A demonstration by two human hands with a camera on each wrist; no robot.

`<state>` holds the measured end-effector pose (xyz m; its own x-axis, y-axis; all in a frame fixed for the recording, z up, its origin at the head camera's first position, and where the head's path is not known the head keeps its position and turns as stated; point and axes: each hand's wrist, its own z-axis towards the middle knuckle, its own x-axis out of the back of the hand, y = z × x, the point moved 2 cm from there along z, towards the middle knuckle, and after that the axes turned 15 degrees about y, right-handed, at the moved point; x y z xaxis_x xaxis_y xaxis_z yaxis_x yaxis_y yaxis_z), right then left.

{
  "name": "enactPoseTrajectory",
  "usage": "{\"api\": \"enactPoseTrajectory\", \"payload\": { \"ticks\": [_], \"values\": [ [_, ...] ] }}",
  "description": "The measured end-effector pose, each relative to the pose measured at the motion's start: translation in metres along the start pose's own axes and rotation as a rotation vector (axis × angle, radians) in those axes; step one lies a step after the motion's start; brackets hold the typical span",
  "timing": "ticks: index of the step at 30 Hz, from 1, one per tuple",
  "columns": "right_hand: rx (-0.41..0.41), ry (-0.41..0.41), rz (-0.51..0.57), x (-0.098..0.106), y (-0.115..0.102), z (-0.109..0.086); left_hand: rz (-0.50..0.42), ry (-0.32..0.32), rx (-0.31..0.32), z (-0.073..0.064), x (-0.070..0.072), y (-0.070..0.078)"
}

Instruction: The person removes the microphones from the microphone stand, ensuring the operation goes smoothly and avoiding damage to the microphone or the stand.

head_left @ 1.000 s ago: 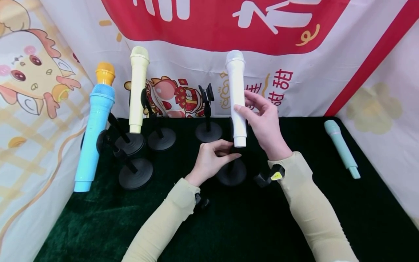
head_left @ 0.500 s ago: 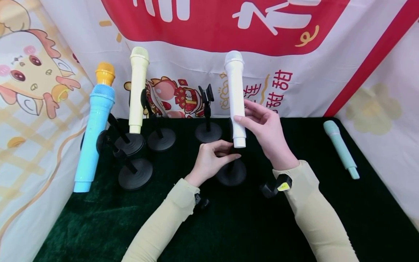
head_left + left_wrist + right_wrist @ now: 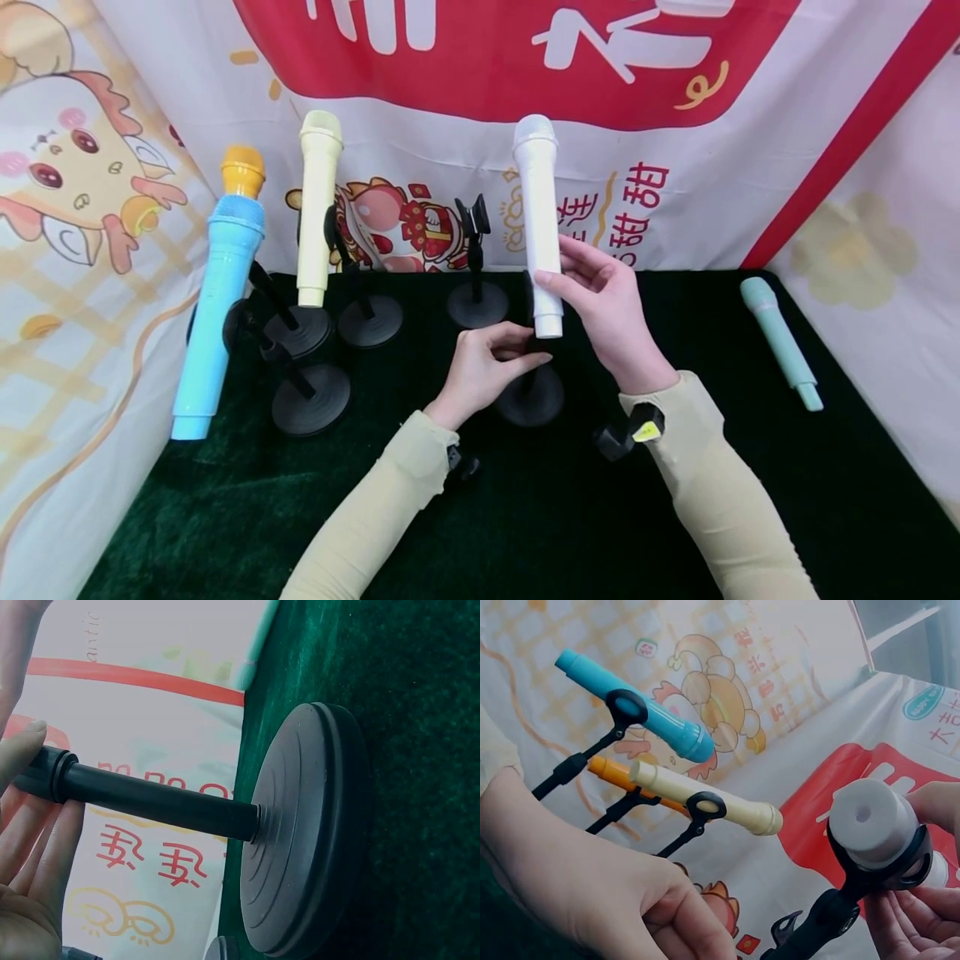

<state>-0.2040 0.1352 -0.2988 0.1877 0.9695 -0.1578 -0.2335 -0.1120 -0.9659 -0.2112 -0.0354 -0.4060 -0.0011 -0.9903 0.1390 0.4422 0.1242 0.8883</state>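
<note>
A white microphone [image 3: 538, 200] stands nearly upright in the black clip [image 3: 847, 862] of a desk stand, as the right wrist view shows. My right hand [image 3: 617, 321] holds its lower body between thumb and fingers, coming from the right. Just below the microphone, my left hand [image 3: 480, 367] pinches the stand's post at its collar [image 3: 56, 774]. The round base of that microphone stand [image 3: 292, 832] rests on the green cloth. Part of the post is hidden behind my left fingers in the head view.
On the left, blue [image 3: 217, 308], yellow-orange [image 3: 242, 171] and cream [image 3: 318, 200] microphones sit in black stands. A stand with a bare clip [image 3: 476, 258] is behind my left hand. At right, a mint microphone [image 3: 783, 346] lies on the green cloth [image 3: 540, 525]. Printed fabric [image 3: 645, 200] hangs behind.
My right hand has slid a little down the white microphone, whose top has shifted slightly left. My left hand has stayed at the post.
</note>
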Motion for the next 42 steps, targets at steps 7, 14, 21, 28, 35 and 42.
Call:
{"api": "enactPoseTrajectory", "payload": {
  "ticks": [7,14,21,28,35,42],
  "values": [
    [-0.012,0.007,0.077,-0.002,0.004,0.004,0.009,0.004,-0.005,0.0,0.0,-0.001],
    [0.023,0.024,0.055,-0.004,0.005,0.012,0.0,0.008,-0.028,0.001,0.0,-0.002],
    [0.0,0.046,0.038,-0.008,0.003,0.018,-0.003,0.008,-0.019,0.0,0.0,-0.002],
    [-0.027,0.113,0.094,-0.01,-0.005,0.028,-0.015,-0.001,-0.014,0.0,-0.001,0.0],
    [-0.054,0.186,0.185,-0.012,-0.012,0.049,0.0,-0.007,-0.028,-0.001,-0.003,0.0],
    [-0.081,0.22,0.177,-0.003,-0.01,0.053,0.014,0.015,-0.018,-0.001,-0.002,0.002]
  ]
}}
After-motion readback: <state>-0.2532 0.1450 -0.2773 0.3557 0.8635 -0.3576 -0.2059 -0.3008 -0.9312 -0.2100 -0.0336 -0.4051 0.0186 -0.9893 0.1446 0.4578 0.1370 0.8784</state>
